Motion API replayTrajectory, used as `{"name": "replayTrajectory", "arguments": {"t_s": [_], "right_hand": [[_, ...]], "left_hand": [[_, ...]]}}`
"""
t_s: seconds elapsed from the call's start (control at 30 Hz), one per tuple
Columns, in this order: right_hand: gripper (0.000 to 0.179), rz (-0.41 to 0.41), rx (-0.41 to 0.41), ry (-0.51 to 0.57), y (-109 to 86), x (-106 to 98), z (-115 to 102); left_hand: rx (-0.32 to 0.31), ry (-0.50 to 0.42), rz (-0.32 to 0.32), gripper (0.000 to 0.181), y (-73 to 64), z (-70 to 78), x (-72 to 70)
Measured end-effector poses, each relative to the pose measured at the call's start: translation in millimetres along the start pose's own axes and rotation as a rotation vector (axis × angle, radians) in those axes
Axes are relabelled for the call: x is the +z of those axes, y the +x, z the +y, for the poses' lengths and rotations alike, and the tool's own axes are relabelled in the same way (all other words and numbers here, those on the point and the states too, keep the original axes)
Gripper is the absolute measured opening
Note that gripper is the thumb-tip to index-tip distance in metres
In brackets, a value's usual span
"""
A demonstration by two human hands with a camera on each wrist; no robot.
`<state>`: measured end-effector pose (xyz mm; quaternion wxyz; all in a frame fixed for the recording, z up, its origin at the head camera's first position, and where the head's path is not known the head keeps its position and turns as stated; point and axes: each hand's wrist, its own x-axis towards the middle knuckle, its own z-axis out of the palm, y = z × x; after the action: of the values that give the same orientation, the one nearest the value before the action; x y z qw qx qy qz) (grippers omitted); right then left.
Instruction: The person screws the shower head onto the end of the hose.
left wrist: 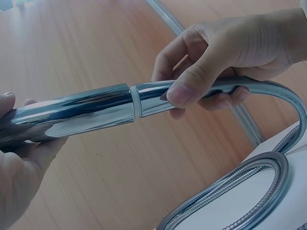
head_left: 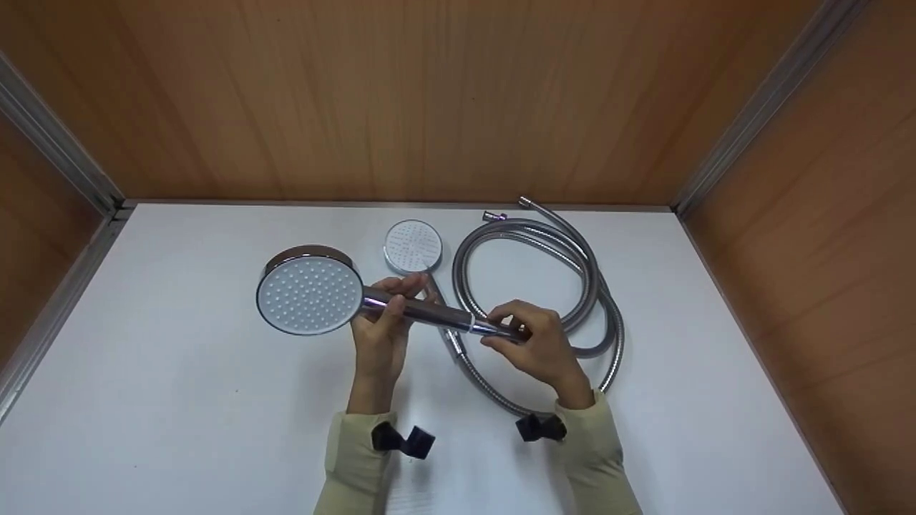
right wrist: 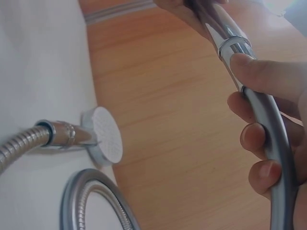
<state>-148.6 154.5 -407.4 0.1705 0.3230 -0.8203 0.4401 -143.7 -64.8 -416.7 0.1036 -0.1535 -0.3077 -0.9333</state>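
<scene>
A round chrome shower head point(head_left: 309, 295) with a white nozzle face is held above the table by its handle point(left wrist: 76, 112). My left hand point(head_left: 379, 340) grips that handle close to the head, thumb in front and fingers behind. With thumb and fingers, my right hand point(head_left: 540, 343) pinches the chrome end fitting point(left wrist: 156, 96) of a smooth grey shower hose point(right wrist: 273, 129). The fitting lines up with the handle's end, and a thin pale ring point(left wrist: 135, 101) shows at the joint. From the right hand the hose bends down toward the coil.
Behind the hands, a smaller shower head point(head_left: 413, 247) lies on the white table point(head_left: 200, 415), joined to a ribbed metal hose point(head_left: 494, 393). Coiled hoses point(head_left: 461, 272) lie to the right, loose ends point(head_left: 526, 202) near the back. Wooden panels point(head_left: 429, 100) enclose the table's back and sides.
</scene>
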Motion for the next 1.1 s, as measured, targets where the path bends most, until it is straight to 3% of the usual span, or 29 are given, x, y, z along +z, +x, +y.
{"name": "replayTrajectory", "arguments": {"t_s": [0.3, 0.63, 0.9, 1.1], "right_hand": [[0.021, -0.026, 0.004, -0.007, -0.4, -2.0, -0.7], [0.02, -0.028, -0.007, -0.016, 0.2, -2.2, -0.5], [0.031, -0.032, -0.016, -0.008, 0.7, -2.1, -0.3], [0.025, -0.036, 0.0, 0.011, 1.6, -1.7, -0.3]], "left_hand": [[0.006, -0.013, -0.029, 0.02, -0.9, -0.2, -0.3], [0.0, -0.014, -0.017, 0.019, -1.2, -0.5, 0.0], [0.001, -0.011, -0.02, 0.018, -0.6, 0.1, 0.5], [0.009, 0.024, -0.007, 0.018, 0.4, 1.1, 1.4]]}}
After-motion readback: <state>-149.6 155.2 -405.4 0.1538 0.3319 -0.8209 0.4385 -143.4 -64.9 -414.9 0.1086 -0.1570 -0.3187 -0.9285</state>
